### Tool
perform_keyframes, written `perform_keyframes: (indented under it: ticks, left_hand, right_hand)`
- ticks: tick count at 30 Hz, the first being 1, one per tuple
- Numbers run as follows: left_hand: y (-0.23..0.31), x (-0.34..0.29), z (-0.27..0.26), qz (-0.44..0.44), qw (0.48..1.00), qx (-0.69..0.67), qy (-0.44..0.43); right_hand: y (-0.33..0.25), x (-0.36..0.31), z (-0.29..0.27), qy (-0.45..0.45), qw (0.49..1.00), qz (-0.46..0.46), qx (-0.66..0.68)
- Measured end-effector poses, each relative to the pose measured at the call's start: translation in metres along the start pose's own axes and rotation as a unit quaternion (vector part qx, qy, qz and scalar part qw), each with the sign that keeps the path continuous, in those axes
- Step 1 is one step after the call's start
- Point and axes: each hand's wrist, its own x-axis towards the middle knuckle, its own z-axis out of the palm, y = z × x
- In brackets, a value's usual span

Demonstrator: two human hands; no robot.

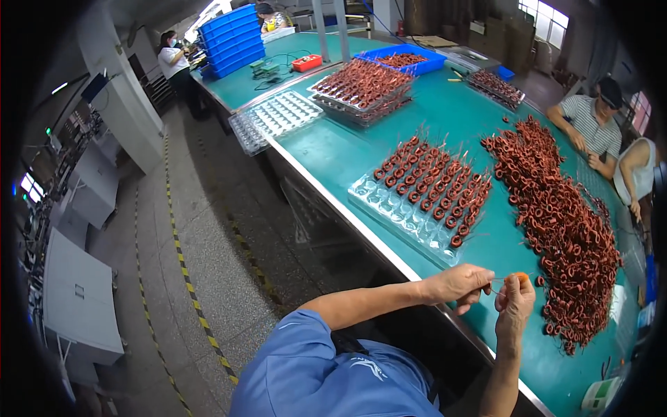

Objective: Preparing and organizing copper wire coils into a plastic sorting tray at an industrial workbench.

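The location is a factory workshop. Indicators: a long green worktop (pixel 333 142) with a metal edge, heaped small red-brown rings (pixel 570 222), stacked blue crates (pixel 229 43), grey cabinets (pixel 80 292), yellow-and-black lines (pixel 185 278) on the floor (pixel 217 257), and several workers (pixel 594 125) around the room.

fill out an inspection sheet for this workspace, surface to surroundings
surface: green tabletop with pale edging
job's things: loose heap of red wire-tailed rings; clear tray partly filled with similar rings
clutter: stacked filled trays, blue bin, small red box farther along
hands: left hand and right hand close together, between tray and heap; exact hold too small to tell
cables: dark cable near the red box
surroundings: striped floor tape, pale cabinets at left, co-worker in striped shirt across the table
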Motion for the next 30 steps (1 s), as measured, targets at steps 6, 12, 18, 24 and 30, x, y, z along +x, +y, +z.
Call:
perform_keyframes:
  ticks: [6, 12, 18, 24, 30]
  left_hand:
    - [-0.006, 0.003, 0.005, 0.043, 0.99, 0.134, -0.02]
    - [-0.009, -0.005, 0.015, 0.175, 0.97, 0.171, -0.013]
    - [-0.016, -0.005, 0.03, 0.172, 0.984, 0.051, 0.016]
    - [-0.024, 0.001, 0.044, 0.084, 0.994, -0.065, -0.025]
    - [-0.021, 0.003, 0.034, 0.066, 0.996, 0.008, 0.057]
  right_hand:
    - [-0.001, -0.01, -0.001, 0.052, 0.998, -0.035, -0.014]
    - [0.001, -0.013, -0.004, 0.053, 0.991, -0.093, -0.077]
    - [0.018, -0.022, -0.015, 0.112, 0.961, -0.199, -0.157]
    - [-0.002, -0.04, -0.006, 0.15, 0.973, -0.163, -0.071]
    - [-0.007, -0.028, 0.002, 0.108, 0.977, -0.154, -0.096]
